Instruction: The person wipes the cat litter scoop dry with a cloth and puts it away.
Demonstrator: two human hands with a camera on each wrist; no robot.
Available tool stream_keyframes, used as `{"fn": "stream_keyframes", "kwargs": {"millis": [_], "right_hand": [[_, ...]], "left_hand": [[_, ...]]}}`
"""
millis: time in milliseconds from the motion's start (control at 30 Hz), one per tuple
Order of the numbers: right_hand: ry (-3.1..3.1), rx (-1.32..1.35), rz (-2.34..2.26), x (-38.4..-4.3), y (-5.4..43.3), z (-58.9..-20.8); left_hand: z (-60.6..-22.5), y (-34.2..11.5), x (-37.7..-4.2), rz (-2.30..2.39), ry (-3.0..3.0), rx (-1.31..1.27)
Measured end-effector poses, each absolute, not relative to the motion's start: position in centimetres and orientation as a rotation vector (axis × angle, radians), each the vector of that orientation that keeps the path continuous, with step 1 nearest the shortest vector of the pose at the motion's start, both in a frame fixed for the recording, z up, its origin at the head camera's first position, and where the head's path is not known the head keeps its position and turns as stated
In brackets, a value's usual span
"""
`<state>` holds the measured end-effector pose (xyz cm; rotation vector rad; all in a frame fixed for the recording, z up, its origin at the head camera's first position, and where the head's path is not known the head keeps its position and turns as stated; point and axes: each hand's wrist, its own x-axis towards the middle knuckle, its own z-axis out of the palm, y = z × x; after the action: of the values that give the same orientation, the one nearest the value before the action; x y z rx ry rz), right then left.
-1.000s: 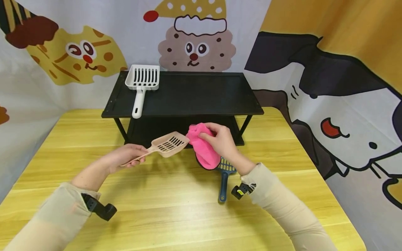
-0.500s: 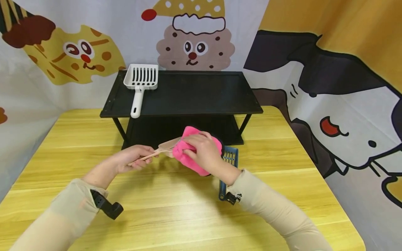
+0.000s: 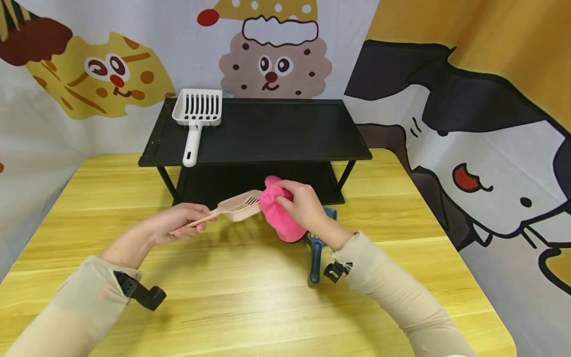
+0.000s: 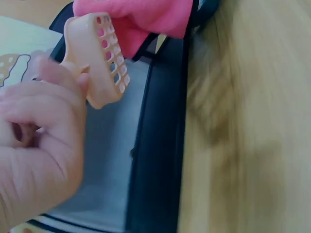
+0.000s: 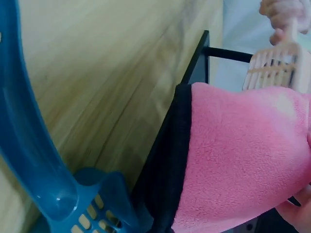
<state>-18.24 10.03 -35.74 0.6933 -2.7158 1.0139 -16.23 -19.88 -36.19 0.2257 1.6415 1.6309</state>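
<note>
In the head view my left hand (image 3: 180,222) grips the thin handle of a pale peach litter scoop (image 3: 241,206), holding its slotted head above the table, tipped to the right. My right hand (image 3: 301,201) pinches a bunched pink cloth (image 3: 283,218) at the scoop's far end, covering its tip. The left wrist view shows the scoop's slotted side (image 4: 104,60) with pink fabric behind it. Seen from the right wrist, the fluffy cloth (image 5: 248,155) has a dark edging and hides part of the scoop (image 5: 274,65).
A blue litter scoop (image 3: 315,260) lies on the wooden table (image 3: 250,307), under and beside my right forearm. Behind stands a black two-tier shelf (image 3: 281,131). On its top left lies a white litter scoop (image 3: 198,111), handle jutting over the front edge. Printed curtains (image 3: 482,148) surround the table.
The cloth slid left over the scoop's head, then back right to its tip, baring most of the slots again. My left hand shifted slightly right and back, keeping its grip.
</note>
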Motion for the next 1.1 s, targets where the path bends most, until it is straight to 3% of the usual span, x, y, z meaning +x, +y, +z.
{"fn": "stream_keyframes", "kwargs": {"millis": [300,733,1100], "right_hand": [[-2.763,0.622,1.335,-20.2,11.5,-34.9],[-3.016,1.416,1.52,-21.3,9.1,-33.7],[-3.063,1.303,1.595,-21.7,10.3,-34.1]], "left_hand": [[-35.5,-20.9,-16.0,1.216,2.118,0.383],[-35.1,-18.9,-17.4,1.107,2.127,0.71],[-34.9,-19.2,-17.2,1.147,2.178,0.651]]}}
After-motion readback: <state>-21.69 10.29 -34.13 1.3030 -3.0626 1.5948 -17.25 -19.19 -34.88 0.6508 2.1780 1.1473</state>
